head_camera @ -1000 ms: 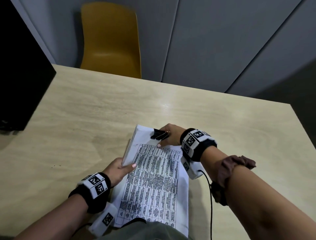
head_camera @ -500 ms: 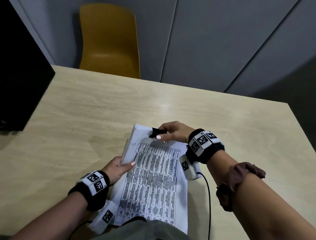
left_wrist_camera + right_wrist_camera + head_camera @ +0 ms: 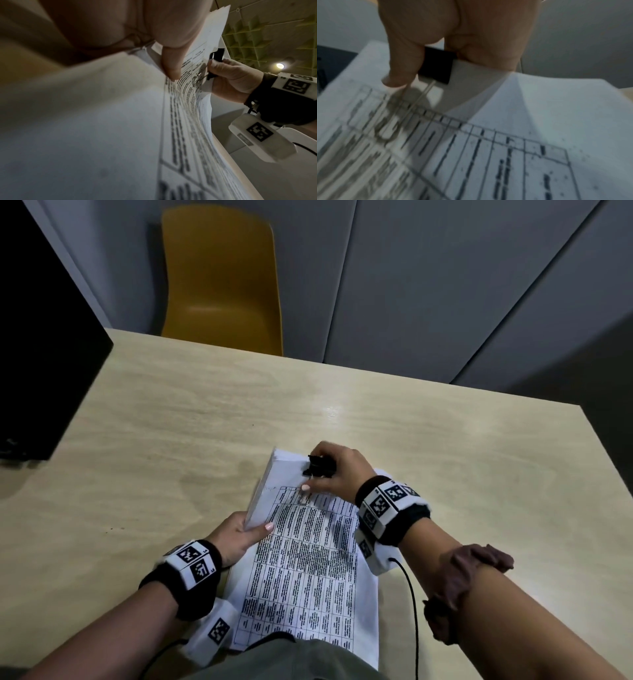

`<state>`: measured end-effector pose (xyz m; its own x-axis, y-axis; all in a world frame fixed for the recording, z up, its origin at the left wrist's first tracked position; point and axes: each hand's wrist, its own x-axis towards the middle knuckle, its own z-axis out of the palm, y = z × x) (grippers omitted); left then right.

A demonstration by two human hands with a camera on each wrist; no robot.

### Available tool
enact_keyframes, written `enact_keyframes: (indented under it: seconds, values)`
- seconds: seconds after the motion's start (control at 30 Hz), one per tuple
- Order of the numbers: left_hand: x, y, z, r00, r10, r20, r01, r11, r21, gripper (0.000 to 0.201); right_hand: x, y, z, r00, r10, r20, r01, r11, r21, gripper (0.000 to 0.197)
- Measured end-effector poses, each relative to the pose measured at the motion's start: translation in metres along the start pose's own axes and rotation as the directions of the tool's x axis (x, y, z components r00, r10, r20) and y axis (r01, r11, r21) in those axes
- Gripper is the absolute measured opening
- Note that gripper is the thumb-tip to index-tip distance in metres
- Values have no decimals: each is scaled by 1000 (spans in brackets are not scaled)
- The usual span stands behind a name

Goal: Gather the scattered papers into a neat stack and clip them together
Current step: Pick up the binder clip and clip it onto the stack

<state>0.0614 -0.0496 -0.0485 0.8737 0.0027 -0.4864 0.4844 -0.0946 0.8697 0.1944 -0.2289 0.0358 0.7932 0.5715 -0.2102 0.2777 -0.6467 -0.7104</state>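
- One stack of white printed paper sheets w/ a table grid (image 3: 308, 570) is what counts: it lies on the pale wood-grain table (image 3: 171, 440) right in front of you, long axis running from your lap away toward the far edge, tilted a bit left at the top.
- Far short edge carries the black metal binder clip (image 3: 320, 467); in the right wrist view the clip body (image 3: 436, 65) sits on that edge, one silver wire lever (image 3: 412, 108) folded flat on the top sheet.
- Your right hand (image 3: 337, 474) is clamped on the clip: thumb on the page side, fingers curled over the black body. So clip is directly under the right hand, at the stack's top end.
- Your left hand (image 3: 236, 535) pinches the stack's left long edge, about midway, thumb on top, lifting that side off the table. It's well short of the clip, so the right hand is the nearer one by far.
- Judgement: clip looks seated; can't tell whether the underside lever is folded, it's hidden.
- Next move prob. needs the right hand to let go straight back along the long axis while the left keeps the edge squared.
- Further out: mustard-yellow plastic chair (image 3: 219, 278) beyond the table, black box-like object (image 3: 41, 354) at far left.
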Motion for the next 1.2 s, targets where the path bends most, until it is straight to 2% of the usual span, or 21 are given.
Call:
enact_keyframes:
  seconds: [0.07,0.17,0.23,0.33,0.43,0.53,0.6,0.67,0.7,0.77,0.8,0.83,0.87,0.93,1.0,1.03,1.07,1.1,1.13,1.2]
  values:
    - [-4,6,-1,1000,-15,22,15,1000,-6,4,2,3,-7,999,-13,-53,19,992,122,31]
    - [-2,1,-6,999,-40,25,40,999,-14,68,6,5,-15,998,-1,-68,14,982,188,19]
    - [3,-10,-10,998,-57,3,57,998,0,86,7,5,-14,997,15,-75,0,982,191,17]
    - [7,-25,-17,996,-87,-17,87,996,3,93,10,4,-10,997,12,-82,-1,990,141,16]
    - [6,-26,-18,994,-107,1,107,994,20,90,14,5,-8,996,23,-81,-17,997,77,18]
    - [-2,-4,-11,997,-72,6,72,997,-24,87,13,5,-6,994,45,-98,-39,997,63,19]
    - [-6,16,-5,999,-49,-6,49,995,-84,69,11,6,-5,993,53,-105,-48,997,52,20]
    - [-6,27,-1,1000,-23,-13,21,992,-126,33,10,7,-2,991,61,-119,-59,998,18,23]
    - [-7,31,-1,1000,-17,-19,14,991,-132,25,9,8,0,989,63,-133,-65,998,-9,27]
    - [-6,33,-3,999,-14,-36,9,989,-147,43,6,13,5,979,61,-196,-83,990,-110,43]
    - [-5,34,-3,999,-16,-50,9,989,-146,46,2,15,7,964,73,-254,-121,976,-179,52]
    - [-5,35,-3,998,-14,-67,4,990,-140,35,-4,19,9,936,99,-338,-180,959,-219,59]
    - [-4,34,-3,996,-8,-84,-3,991,-130,22,-12,23,8,892,141,-430,-247,948,-201,65]
    - [-1,33,-4,993,-17,-117,1,991,-131,19,-31,37,9,788,283,-547,-342,940,-7,71]
    - [0,35,-6,992,-19,-127,-1,988,-153,21,-50,51,11,703,480,-524,-364,877,314,69]
    - [0,37,-7,992,-26,-128,4,985,-171,21,-60,55,12,683,565,-462,-353,810,469,64]
    - [2,37,-8,991,-35,-131,9,981,-193,21,-69,58,14,686,626,-370,-357,733,579,56]
    - [3,37,-9,990,-45,-134,16,977,-214,21,-78,58,17,712,647,-274,-374,679,632,47]
    - [5,37,-10,989,-52,-135,19,972,-233,20,-86,58,21,751,630,-198,-390,666,636,38]
    - [10,36,-9,987,-68,-143,30,967,-254,19,-95,58,32,804,575,-152,-397,709,583,26]
